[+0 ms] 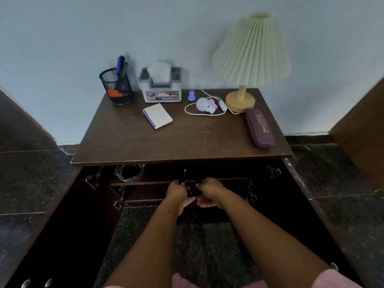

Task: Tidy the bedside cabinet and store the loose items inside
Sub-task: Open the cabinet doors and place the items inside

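**dim, soft and bowed at the edges**

we see weak, even light with no glare, brightest on the pale wall (62,38). the lamp shade (252,48) casts only a faint, soft-edged shadow there. inside the open cabinet (228,173) it is nearly black and detail is lost. everything looks slightly blurred, and the floor (31,183) lines curve with wide-angle distortion.

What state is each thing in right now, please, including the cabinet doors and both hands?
Cabinet doors: both open.
Tissue box: tissue protruding.
Glasses case: closed.
Notepad: closed.
Lamp: upright, unlit.
Left hand: grips dark object.
Right hand: grips dark object too.
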Available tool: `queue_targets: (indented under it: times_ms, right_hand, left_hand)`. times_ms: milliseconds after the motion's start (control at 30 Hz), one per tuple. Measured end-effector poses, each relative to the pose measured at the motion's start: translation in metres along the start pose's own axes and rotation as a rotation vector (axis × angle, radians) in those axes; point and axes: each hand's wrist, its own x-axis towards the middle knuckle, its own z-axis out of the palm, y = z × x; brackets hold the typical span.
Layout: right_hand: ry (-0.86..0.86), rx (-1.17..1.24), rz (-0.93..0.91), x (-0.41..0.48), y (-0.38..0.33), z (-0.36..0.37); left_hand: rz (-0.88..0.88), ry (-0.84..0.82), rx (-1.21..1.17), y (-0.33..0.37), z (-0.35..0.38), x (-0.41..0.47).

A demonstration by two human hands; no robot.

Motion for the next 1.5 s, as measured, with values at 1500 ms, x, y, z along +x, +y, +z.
queue_targets:
  times_ms: [1500]
  right_hand:
    - [0.028,-0.452,-0.297,0.001,0.007,-0.028]
  left_hand:
    - [0.186,-0.132,0.657,0.016,0.009,-0.027]
